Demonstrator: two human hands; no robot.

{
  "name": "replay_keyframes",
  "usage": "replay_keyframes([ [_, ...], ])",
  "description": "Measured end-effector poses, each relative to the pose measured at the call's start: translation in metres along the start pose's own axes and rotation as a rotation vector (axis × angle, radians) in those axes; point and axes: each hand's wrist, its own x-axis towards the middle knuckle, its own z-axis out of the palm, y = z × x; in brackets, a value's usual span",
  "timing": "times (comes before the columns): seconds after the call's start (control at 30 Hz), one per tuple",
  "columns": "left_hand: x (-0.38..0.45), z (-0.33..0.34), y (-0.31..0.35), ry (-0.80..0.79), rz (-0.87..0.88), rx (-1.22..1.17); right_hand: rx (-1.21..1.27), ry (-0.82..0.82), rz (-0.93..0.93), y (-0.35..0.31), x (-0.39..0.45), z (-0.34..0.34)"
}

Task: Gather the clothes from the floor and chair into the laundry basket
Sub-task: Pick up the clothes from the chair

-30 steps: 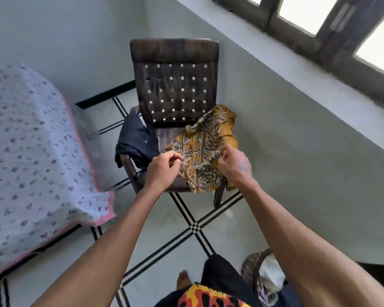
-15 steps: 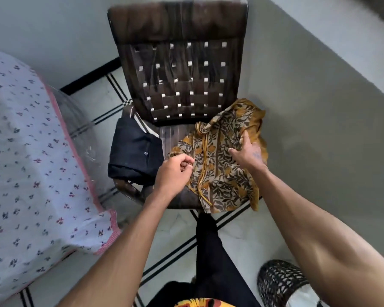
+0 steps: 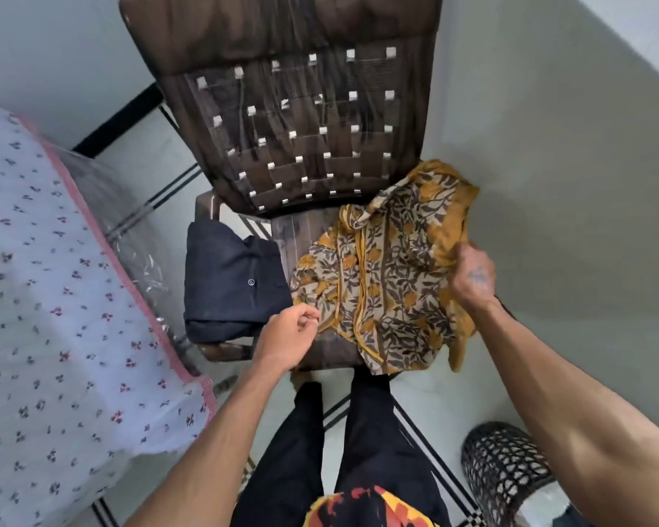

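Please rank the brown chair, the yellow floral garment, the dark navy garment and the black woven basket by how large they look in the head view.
1. Brown chair
2. Yellow floral garment
3. Dark navy garment
4. Black woven basket, unsure: it is partly hidden by the right arm, cut by the frame edge and nearer the camera.

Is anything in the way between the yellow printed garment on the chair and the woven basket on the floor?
Nothing visible blocks it. The yellow printed garment lies on the chair seat, and the woven basket stands on open floor lower right. Only the person's own right forearm crosses that space; the right hand already has a grip on the cloth.
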Motion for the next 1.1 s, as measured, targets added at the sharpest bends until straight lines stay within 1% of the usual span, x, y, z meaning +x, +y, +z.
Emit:
replay_keyframes([
  [0.07, -0.002, -0.01, 0.009, -0.004, 0.011, -0.049, 0.124, -0.155, 0.053, -0.005, -0.01, -0.013],
  [0.13, -0.003, -0.02, 0.022, 0.019, 0.019, -0.17, 0.369, -0.317, 0.091, -0.018, -0.036, -0.031],
  [0.17, -0.007, -0.026, 0.031, 0.008, 0.001, -0.262, 0.489, -0.348, 0.05, -0.027, -0.055, -0.043],
  [0.2, -0.009, -0.029, 0.04, -0.052, -0.056, -0.381, 0.583, -0.36, -0.049, -0.038, -0.076, -0.054],
  [0.23, -0.011, -0.031, 0.05, -0.166, -0.137, -0.53, 0.659, -0.373, -0.18, -0.051, -0.101, -0.066],
  [0.27, -0.011, -0.033, 0.059, -0.328, -0.23, -0.688, 0.717, -0.392, -0.301, -0.064, -0.126, -0.075],
  [0.3, -0.014, -0.037, 0.067, -0.508, -0.266, -0.821, 0.742, -0.383, -0.39, -0.076, -0.152, -0.083],
  [0.33, -0.016, -0.04, 0.072, -0.627, -0.244, -0.894, 0.736, -0.316, -0.445, -0.086, -0.169, -0.085],
  [0.37, -0.019, -0.045, 0.075, -0.662, -0.181, -0.912, 0.696, -0.209, -0.467, -0.094, -0.182, -0.086],
  [0.4, -0.021, -0.055, 0.077, -0.625, -0.107, -0.856, 0.648, -0.096, -0.455, -0.105, -0.193, -0.087],
  [0.43, -0.02, -0.06, 0.08, -0.565, -0.047, -0.777, 0.614, -0.025, -0.4, -0.108, -0.195, -0.085],
  [0.47, -0.018, -0.068, 0.083, -0.502, 0.017, -0.693, 0.62, 0.008, -0.359, -0.115, -0.199, -0.088],
  [0.5, -0.021, -0.081, 0.085, -0.468, 0.098, -0.618, 0.692, -0.006, -0.349, -0.123, -0.203, -0.088],
  [0.57, -0.03, -0.108, 0.088, -0.463, 0.224, -0.534, 0.862, -0.104, -0.356, -0.142, -0.21, -0.089],
  [0.6, -0.033, -0.122, 0.088, -0.461, 0.259, -0.514, 0.866, -0.106, -0.345, -0.152, -0.211, -0.09],
  [0.67, -0.031, -0.147, 0.08, -0.449, 0.31, -0.512, 0.792, -0.027, -0.309, -0.17, -0.208, -0.094],
  [0.7, -0.028, -0.16, 0.074, -0.453, 0.319, -0.533, 0.749, -0.014, -0.3, -0.18, -0.206, -0.097],
  [0.73, -0.023, -0.168, 0.066, -0.447, 0.314, -0.558, 0.709, -0.02, -0.297, -0.187, -0.203, -0.099],
  [0.77, -0.016, -0.175, 0.057, -0.402, 0.299, -0.582, 0.668, -0.023, -0.294, -0.194, -0.198, -0.1],
  [0.87, 0.011, -0.184, 0.012, -0.093, 0.208, -0.641, 0.643, -0.023, -0.248, -0.213, -0.194, -0.099],
  [0.9, 0.028, -0.184, -0.016, 0.009, 0.134, -0.648, 0.645, -0.035, -0.237, -0.222, -0.19, -0.091],
  [0.93, 0.041, -0.182, -0.036, 0.083, 0.067, -0.606, 0.655, -0.035, -0.218, -0.226, -0.186, -0.087],
  [1.0, 0.064, -0.172, -0.084, 0.14, -0.095, -0.438, 0.673, -0.064, -0.182, -0.236, -0.175, -0.069],
  [1.03, 0.072, -0.166, -0.104, 0.151, -0.142, -0.363, 0.67, -0.074, -0.161, -0.237, -0.171, -0.059],
  [1.1, 0.087, -0.156, -0.14, 0.174, -0.219, -0.295, 0.643, -0.105, -0.139, -0.243, -0.161, -0.035],
])
